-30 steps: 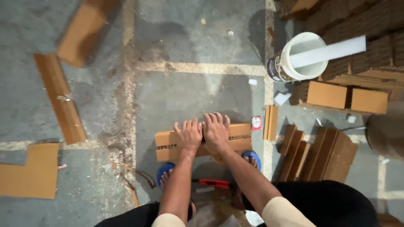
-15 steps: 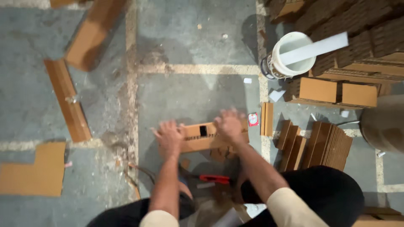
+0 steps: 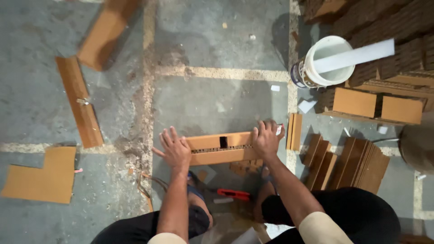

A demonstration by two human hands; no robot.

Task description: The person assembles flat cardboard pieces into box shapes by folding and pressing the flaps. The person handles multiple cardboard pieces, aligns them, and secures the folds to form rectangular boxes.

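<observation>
To do this well I judge I should keep both ends of the folded cardboard piece (image 3: 220,149) pressed evenly so its layers stay square, and keep my fingers away from the dark slot in its top face. The piece lies on the concrete floor (image 3: 217,99) right in front of me, between my two hands. My left hand (image 3: 173,150) lies flat with fingers spread wide, the palm bearing on the piece's left end rather than closing round it. My right hand (image 3: 266,138) curls over the right end, fingers hooked across the far edge, grasping it. Just beyond my right hand stands a small cardboard strip (image 3: 294,131); nearer me, below the piece, lies a red cutter (image 3: 233,194); a white bucket (image 3: 326,61) sits well off past my right hand.
</observation>
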